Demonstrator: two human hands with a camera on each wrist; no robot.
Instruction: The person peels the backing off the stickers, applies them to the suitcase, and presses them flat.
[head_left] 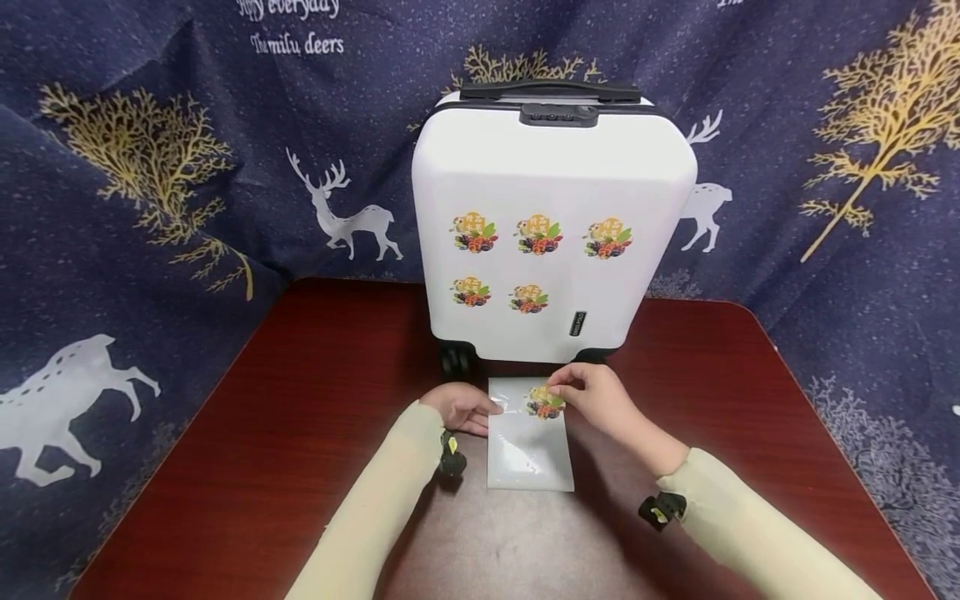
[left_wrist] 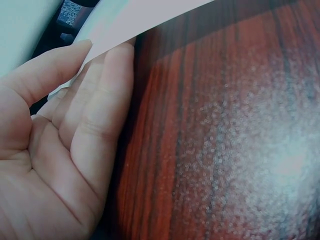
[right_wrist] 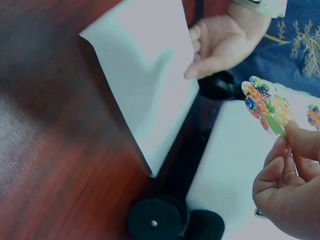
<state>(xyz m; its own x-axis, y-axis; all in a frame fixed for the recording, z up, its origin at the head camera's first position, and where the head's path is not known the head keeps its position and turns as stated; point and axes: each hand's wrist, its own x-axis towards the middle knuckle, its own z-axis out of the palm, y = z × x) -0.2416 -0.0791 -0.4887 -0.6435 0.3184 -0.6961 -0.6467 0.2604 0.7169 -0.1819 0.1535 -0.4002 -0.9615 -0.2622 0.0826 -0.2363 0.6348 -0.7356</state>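
Note:
My right hand [head_left: 600, 402] pinches a fruit-patterned sticker [head_left: 543, 404] by its edge, between thumb and fingertips. In the right wrist view the sticker [right_wrist: 266, 107] is held up apart from the white backing sheet [right_wrist: 132, 65]. At the sheet's left edge, my left hand [head_left: 461, 407] grips it with the thumb on top and the fingers underneath. The left wrist view shows the sheet [left_wrist: 130, 22] between that thumb and those fingers. Behind both hands stands a white suitcase [head_left: 555, 150] bearing several similar stickers, three in its upper row and two below.
The suitcase rests on its wheels [head_left: 453, 360] at the back of the dark red wooden table [head_left: 337, 375]. A small black label [head_left: 577, 323] is on its lower right front. Dark blue cloth [head_left: 225, 75] with deer and trees hangs behind.

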